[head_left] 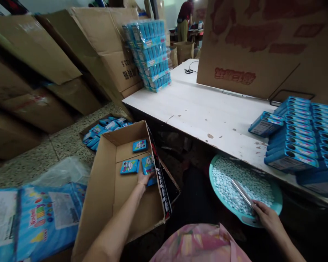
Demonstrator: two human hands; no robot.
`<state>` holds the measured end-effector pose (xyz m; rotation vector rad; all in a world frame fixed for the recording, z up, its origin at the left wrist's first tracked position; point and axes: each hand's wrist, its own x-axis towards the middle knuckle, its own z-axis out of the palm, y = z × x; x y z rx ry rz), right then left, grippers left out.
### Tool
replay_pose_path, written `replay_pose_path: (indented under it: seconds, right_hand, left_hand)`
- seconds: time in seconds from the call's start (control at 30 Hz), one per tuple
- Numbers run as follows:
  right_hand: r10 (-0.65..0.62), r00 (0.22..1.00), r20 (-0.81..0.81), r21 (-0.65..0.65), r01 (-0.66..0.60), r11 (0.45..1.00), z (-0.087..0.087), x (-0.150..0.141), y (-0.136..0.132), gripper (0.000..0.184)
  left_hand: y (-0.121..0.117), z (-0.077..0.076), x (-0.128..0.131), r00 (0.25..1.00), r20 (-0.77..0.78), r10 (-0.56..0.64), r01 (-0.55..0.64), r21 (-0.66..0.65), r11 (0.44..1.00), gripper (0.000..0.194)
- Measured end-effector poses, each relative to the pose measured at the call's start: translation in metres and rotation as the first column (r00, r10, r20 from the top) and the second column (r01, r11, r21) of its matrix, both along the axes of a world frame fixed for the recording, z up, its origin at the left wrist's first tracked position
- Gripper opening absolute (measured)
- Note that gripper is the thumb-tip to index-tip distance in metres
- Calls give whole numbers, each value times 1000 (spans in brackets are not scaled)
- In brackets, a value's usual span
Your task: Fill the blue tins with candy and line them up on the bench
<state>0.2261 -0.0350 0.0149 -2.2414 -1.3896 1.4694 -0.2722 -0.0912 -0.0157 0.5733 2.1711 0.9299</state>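
Observation:
My left hand (144,178) reaches into an open cardboard box (128,133) and closes on a small blue candy packet (149,165) by the box's right wall. Two similar packets (129,166) lie close by on the box floor, one of them further up (140,145). My right hand (265,214) grips a steel tube (242,193), whose far end lies over white oval candies (235,185). These fill a teal basin (278,196) below the table's edge.
A white chipped table (207,109) holds rows of blue boxes (292,134) and a wrapped blue stack (147,54). A low carton of blue packets (104,127) sits on the floor, beside a printed bag (43,222). Flattened cartons (30,47) line the left. A person (184,22) stands far back.

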Motion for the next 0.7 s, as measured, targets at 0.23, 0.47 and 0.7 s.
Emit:
replay_pose_path:
  seconds: [0.23,0.47,0.7]
  right_hand:
    - [55,998,-25,42,-54,998,2,2,-4,39]
    - [32,999,-20,187,-28,982,38,12,8,32]
    - [-539,703,-464,-91,568,818,58,-40,-7,28]
  left_hand:
    - [6,114,3,1000,-13,10,-7,245,970,48]
    - [45,135,122,905,294,-306,223,282,933,48]
    - [51,85,255,844,321,-430,397,167,903,51]
